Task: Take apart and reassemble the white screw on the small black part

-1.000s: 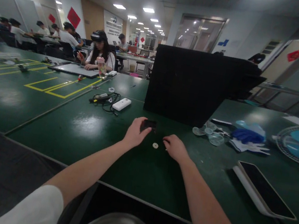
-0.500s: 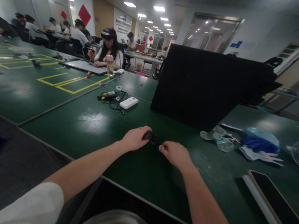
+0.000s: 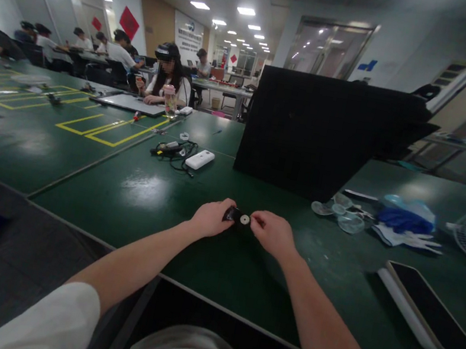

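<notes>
My left hand (image 3: 212,219) is closed around a small black part (image 3: 231,215), whose right end shows past the fingers. Just to the right of that part is a small pale round disc (image 3: 244,219) with a dark hole in its centre. The fingertips of my right hand (image 3: 273,233) are pinched together at the disc's right edge. Both hands are close together, low over the green table (image 3: 194,264). My fingers hide most of the black part, and I cannot tell whether the disc touches it.
A large black panel (image 3: 299,132) stands beyond my hands. Left of it lie a white power bank (image 3: 200,160) and a black cable (image 3: 174,149). On the right are clear plastic cups (image 3: 349,222), gloves (image 3: 408,226) and a phone-like slab (image 3: 434,312). A person (image 3: 167,75) sits across the table.
The pale disc has shifted left from my right fingertips' underside to beside the black part, its round face now showing. My right hand has moved slightly left and the black part has turned.
</notes>
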{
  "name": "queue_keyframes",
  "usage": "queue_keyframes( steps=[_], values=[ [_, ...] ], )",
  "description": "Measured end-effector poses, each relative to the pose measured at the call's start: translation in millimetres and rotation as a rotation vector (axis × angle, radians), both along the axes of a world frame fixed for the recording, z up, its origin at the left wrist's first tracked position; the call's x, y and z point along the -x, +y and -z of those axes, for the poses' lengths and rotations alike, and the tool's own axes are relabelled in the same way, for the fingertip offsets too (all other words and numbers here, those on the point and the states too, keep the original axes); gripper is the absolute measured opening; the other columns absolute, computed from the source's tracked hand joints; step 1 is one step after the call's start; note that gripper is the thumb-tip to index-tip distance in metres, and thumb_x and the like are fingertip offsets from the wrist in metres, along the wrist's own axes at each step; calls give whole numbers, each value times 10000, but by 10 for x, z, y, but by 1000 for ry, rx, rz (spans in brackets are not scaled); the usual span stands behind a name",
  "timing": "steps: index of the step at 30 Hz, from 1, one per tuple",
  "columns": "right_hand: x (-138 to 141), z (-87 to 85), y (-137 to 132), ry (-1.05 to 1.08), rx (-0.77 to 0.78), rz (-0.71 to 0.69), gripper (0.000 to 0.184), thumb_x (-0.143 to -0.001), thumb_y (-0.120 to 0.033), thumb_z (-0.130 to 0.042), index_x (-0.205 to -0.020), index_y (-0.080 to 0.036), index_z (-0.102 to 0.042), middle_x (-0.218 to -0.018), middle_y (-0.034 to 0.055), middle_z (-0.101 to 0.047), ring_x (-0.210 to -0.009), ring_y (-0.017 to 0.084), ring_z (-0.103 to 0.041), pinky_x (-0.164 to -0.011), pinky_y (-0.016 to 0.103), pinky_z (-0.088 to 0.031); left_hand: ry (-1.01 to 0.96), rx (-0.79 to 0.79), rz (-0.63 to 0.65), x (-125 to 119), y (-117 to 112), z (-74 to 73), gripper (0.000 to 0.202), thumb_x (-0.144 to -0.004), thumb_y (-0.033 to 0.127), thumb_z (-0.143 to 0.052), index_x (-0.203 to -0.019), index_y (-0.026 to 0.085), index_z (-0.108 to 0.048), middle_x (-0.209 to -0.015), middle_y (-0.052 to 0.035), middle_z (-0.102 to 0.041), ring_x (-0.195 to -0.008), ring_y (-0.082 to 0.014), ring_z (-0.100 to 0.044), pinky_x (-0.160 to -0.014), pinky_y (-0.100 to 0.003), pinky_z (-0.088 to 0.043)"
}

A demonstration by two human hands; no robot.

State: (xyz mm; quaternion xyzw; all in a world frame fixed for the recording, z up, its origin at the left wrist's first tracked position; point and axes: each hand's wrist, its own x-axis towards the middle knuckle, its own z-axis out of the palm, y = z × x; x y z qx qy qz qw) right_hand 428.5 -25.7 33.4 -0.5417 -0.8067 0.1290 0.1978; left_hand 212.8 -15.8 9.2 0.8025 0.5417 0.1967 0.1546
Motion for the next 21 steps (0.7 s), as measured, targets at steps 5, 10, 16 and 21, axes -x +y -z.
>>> queue_keyframes(
  steps=[5, 10, 16, 21],
  values=[
    [-36, -19, 12, -33, 27, 11, 295, -871, -492, -550, -948, -255, -708, -829, 11, -693, -691, 159, -596, -605, 276, -401, 16, 25, -10, -35, -34, -41, 402, -858, 389, -621, -1227, 289, -496, -1095, -41, -689, -953, -231, -678, -808, -328, -507],
    [-21, 58, 30, 27, 120, 54, 308, -860, -523, -563, -972, -278, -714, -843, 1, -707, -678, 159, -613, -582, 273, -417, 18, 39, -5, -51, -45, -55, 437, -841, 387, -644, -1241, 296, -494, -1114, -43, -684, -974, -235, -674, -826, -334, -507],
    [68, 135, 49, 60, 140, 158, 279, -844, -502, -598, -885, -251, -712, -835, 19, -711, -699, 175, -626, -569, 278, -437, 29, 3, 25, -76, -70, -46, 403, -854, 409, -613, -1220, 283, -500, -1084, -43, -688, -937, -235, -675, -788, -333, -510],
    [107, 96, 27, -19, 109, 202, 375, -817, -612, -587, -815, -259, -713, -784, 29, -702, -674, 189, -622, -533, 285, -420, 60, -26, 42, -117, -94, -43, 396, -857, 422, -598, -1211, 274, -499, -1093, -50, -681, -974, -249, -670, -830, -356, -504]
  ],
)
